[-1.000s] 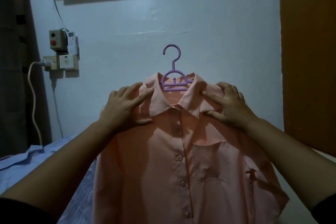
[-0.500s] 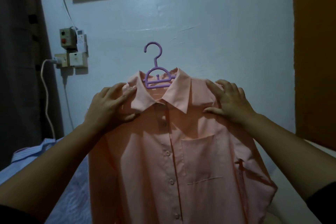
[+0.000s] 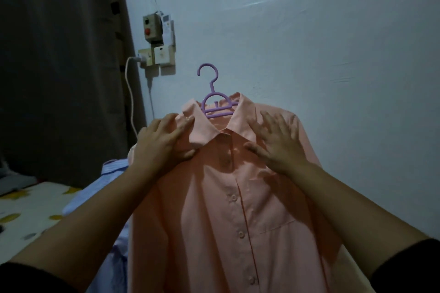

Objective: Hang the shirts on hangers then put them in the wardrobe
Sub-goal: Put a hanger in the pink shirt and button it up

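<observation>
We swing shirt (image 3: 238, 209) on hanger (image 3: 215, 107) leftward. Left hand (image 3: 159, 147) still grips shoulder; right hand (image 3: 278, 143) now splayed flat, released. Shirt hung; wardrobe next.

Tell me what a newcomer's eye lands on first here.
A peach shirt fills the centre, hung on a purple hanger whose hook rises above the collar. The left hand grips one shoulder and the right hand lies spread on the other. A blue shirt lies lower left.
</observation>
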Action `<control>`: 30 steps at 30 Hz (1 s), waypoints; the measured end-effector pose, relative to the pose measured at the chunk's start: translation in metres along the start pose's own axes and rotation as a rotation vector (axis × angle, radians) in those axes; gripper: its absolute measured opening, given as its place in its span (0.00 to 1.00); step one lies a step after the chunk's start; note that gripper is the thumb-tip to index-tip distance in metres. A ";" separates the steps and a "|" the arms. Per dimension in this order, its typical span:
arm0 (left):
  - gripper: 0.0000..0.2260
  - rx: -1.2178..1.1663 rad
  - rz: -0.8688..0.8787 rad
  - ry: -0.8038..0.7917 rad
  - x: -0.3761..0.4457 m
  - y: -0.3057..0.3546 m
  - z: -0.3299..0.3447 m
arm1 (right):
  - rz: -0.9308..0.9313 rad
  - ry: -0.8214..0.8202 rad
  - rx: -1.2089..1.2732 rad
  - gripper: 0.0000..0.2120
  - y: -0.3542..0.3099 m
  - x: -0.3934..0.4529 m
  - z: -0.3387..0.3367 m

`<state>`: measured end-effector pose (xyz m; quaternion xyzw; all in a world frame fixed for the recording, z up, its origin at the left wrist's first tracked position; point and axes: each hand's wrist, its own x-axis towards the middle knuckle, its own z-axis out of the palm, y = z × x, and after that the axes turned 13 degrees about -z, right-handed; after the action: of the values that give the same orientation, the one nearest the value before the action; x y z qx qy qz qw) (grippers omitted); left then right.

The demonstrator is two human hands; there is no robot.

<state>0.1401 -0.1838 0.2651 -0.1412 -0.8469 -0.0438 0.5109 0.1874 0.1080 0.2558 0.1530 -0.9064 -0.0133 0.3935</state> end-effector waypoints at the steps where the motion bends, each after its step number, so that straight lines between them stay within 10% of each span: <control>1: 0.34 0.015 -0.026 -0.020 -0.001 -0.007 0.005 | 0.020 -0.034 0.003 0.40 -0.007 0.010 0.012; 11: 0.34 0.170 -0.287 -0.121 -0.028 -0.108 0.043 | 0.074 -0.115 0.253 0.35 -0.085 0.113 0.142; 30: 0.35 0.316 -0.856 -0.799 -0.066 -0.214 0.141 | 0.001 -0.404 0.436 0.32 -0.191 0.154 0.285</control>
<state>-0.0122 -0.3707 0.1557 0.2842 -0.9509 -0.0629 0.1051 -0.0657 -0.1458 0.1409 0.2276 -0.9480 0.1517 0.1630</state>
